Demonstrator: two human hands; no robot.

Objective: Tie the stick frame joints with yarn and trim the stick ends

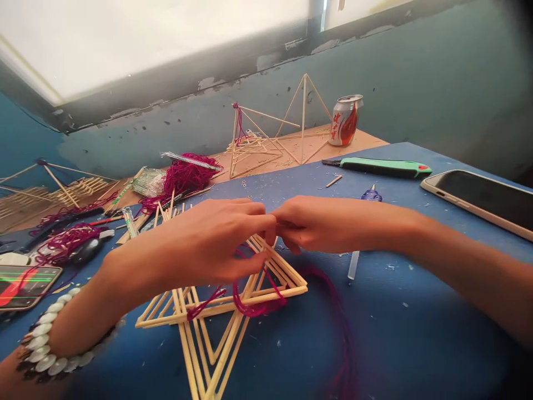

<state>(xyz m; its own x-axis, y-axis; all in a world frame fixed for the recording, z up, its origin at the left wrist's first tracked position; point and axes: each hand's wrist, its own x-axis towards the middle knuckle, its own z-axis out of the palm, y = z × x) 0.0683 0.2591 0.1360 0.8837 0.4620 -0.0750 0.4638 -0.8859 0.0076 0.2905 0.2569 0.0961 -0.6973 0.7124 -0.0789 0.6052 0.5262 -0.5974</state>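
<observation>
A star-shaped frame of thin wooden sticks (233,304) lies on the blue table in front of me. Magenta yarn (260,307) is wound around some of its joints, and a loose tail trails down the right side, blurred. My left hand (216,239), a beaded bracelet at its wrist, is over the frame's upper part with fingers curled by the top corner. Fingertip to fingertip with it, my right hand (308,225) is pinched closed just right of that corner. What the fingertips grip is hidden; yarn runs near the left thumb.
Behind the hands are a magenta yarn heap (189,180), stick pyramids (305,119) and a drink can (346,121). A green utility knife (381,165), a phone (483,197) and a glue stick (353,265) lie right. Another phone (29,286) and a black mouse (87,250) are left.
</observation>
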